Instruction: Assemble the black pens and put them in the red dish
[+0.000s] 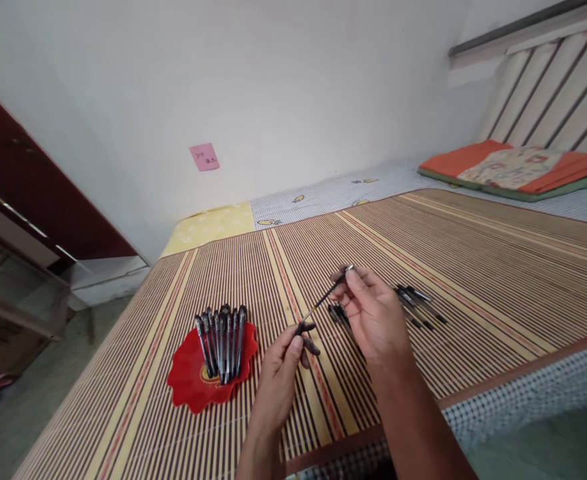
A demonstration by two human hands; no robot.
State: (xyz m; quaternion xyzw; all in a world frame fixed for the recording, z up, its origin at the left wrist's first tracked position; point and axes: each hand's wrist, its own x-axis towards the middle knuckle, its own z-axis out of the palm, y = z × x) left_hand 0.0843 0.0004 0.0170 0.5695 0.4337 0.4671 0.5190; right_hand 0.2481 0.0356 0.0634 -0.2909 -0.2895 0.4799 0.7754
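Both hands raised — fingers (349, 277) pinching pen (326, 297).

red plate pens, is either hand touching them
Apart. The head view shows bare striped mat between the pens on the red plate and the left hand; the right hand is farther off.

Glossy red plastic plate (188, 387), shiny plastic pens (222, 340), slatted bamboo mat (473, 267).
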